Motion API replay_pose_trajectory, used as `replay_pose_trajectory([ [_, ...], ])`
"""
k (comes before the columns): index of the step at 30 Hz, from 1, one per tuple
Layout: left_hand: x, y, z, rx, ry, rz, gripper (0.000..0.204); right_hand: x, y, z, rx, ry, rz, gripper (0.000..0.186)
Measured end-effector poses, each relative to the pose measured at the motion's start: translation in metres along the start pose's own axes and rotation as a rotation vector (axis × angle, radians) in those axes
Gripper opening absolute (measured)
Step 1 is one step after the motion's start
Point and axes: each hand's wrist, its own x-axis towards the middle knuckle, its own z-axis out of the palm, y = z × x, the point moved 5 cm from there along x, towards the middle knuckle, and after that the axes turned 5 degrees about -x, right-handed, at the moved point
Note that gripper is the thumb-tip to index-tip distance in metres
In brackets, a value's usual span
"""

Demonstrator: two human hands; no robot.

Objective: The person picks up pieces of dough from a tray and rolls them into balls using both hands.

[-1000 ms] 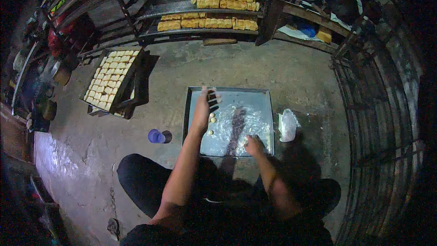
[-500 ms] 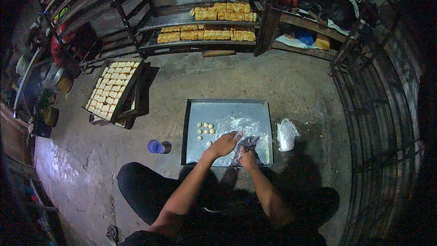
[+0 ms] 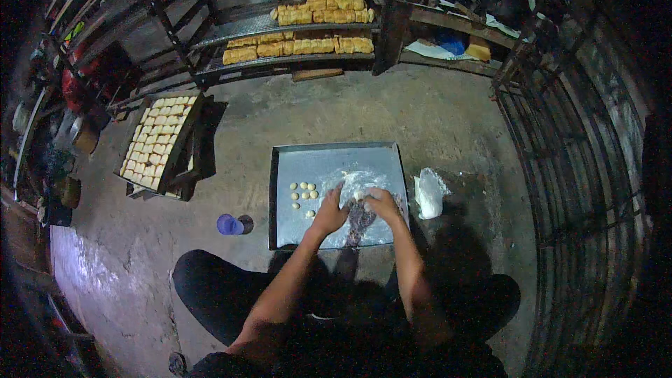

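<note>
While I watch from above, both hands meet on the dough lump (image 3: 358,196) on the floured metal tray (image 3: 392,157) on the floor. My left hand (image 3: 329,211) and right hand (image 3: 383,203) curl half-closed around it from either side, equally near. Its long axis I cannot tell. About 8 small dough balls (image 3: 304,190) lie just left

I have one view only, a wide fisheye on the wearer's head, looking almost straight down at the concrete floor (image 3: 434,112) from seated height. My forearms enter from the lower edge and meet at the metal tray (image 3: 336,157) in the centre of the frame. Straight edges bow near the rim: racks (image 3: 294,28) arc across the top, railings (image 3: 581,168) curve down the right.
</note>
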Motion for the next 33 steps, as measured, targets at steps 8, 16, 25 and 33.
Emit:
replay_pose_trajectory([
  [8,0.011,0.106,-0.035,-0.301,0.054,0.272,0.058,-0.015,-0.134,-0.062,-0.008,-0.049,-0.135,0.043],
  [16,0.012,0.115,-0.061,-0.136,0.126,0.301,0.040,-0.039,-0.178,-0.066,-0.039,0.015,-0.239,0.042],
  [25,0.006,0.125,-0.065,-0.018,0.187,0.355,0.042,-0.033,-0.171,-0.063,-0.173,0.073,-0.260,0.045],
  [33,0.012,0.108,-0.062,-0.145,0.115,0.248,0.042,-0.036,-0.174,-0.050,0.136,-0.030,-0.099,0.054],
])
